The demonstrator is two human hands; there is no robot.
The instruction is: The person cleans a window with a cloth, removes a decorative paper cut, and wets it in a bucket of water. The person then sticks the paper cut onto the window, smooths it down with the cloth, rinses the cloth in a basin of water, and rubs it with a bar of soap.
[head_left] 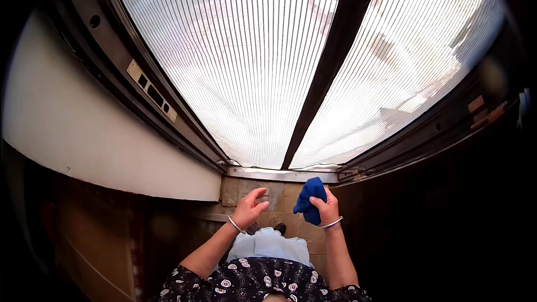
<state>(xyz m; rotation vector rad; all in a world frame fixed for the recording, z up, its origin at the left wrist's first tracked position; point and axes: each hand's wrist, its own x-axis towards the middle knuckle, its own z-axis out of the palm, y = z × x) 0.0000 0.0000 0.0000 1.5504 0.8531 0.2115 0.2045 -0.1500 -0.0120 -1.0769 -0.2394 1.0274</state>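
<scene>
A bunched blue cloth (pixel 311 201) is held in my right hand (pixel 328 208), with the thumb pressed over it, in front of the door sill. To its left, my left hand (pixel 250 210) is raised with nothing in it, its thumb and fingers apart. The two hands do not touch each other. Beyond both hands stands a tall ribbed, see-through panel (pixel 246 78), divided by a dark upright bar (pixel 330 61). Neither hand touches the panel or the bar.
A metal sill (pixel 268 174) runs along the panel's bottom, with floor tiles (pixel 293 191) before it. At left are a dark frame with a metal strike plate (pixel 151 90) and a white wall (pixel 100 128). Another dark frame (pixel 430 128) stands at right.
</scene>
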